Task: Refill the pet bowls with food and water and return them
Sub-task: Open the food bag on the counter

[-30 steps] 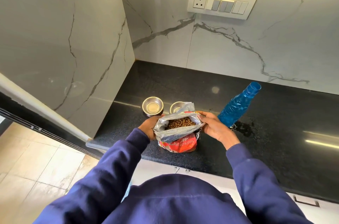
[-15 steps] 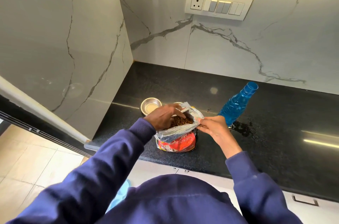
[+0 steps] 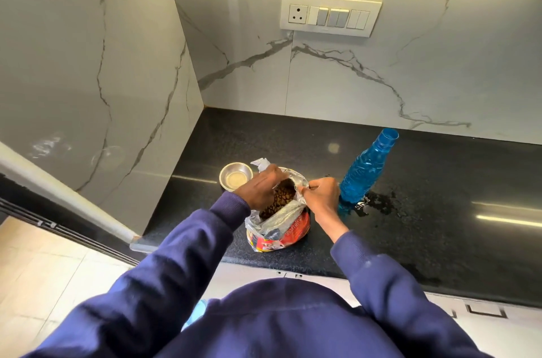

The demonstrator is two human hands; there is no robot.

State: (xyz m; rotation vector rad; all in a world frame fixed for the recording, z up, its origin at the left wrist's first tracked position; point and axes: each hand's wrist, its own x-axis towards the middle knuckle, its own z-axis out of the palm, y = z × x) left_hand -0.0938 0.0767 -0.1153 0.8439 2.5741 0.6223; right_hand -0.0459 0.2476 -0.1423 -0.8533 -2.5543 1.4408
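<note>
A red and silver pet food bag (image 3: 293, 236) stands open on the black counter (image 3: 440, 181), full of brown kibble (image 3: 284, 196). My left hand (image 3: 261, 190) reaches into the bag's mouth, its fingers curled down into the kibble and its fingertips hidden. At the bag's right rim, my right hand (image 3: 321, 196) pinches the plastic and holds it open. A small steel bowl (image 3: 236, 179) sits just left of the bag. Behind the bag, a second bowl is almost entirely hidden. To the right stands a blue water bottle (image 3: 363, 173) with no cap.
Spilled water (image 3: 381, 202) lies at the bottle's base. Marble walls close the counter at the back and left, and a switch panel (image 3: 330, 14) hangs on the back wall. The counter's front left corner (image 3: 140, 240) ends above a tiled floor.
My left hand let go of the bag's left edge, moved over the opening and dipped into the kibble. My right hand kept pinching the right rim.
</note>
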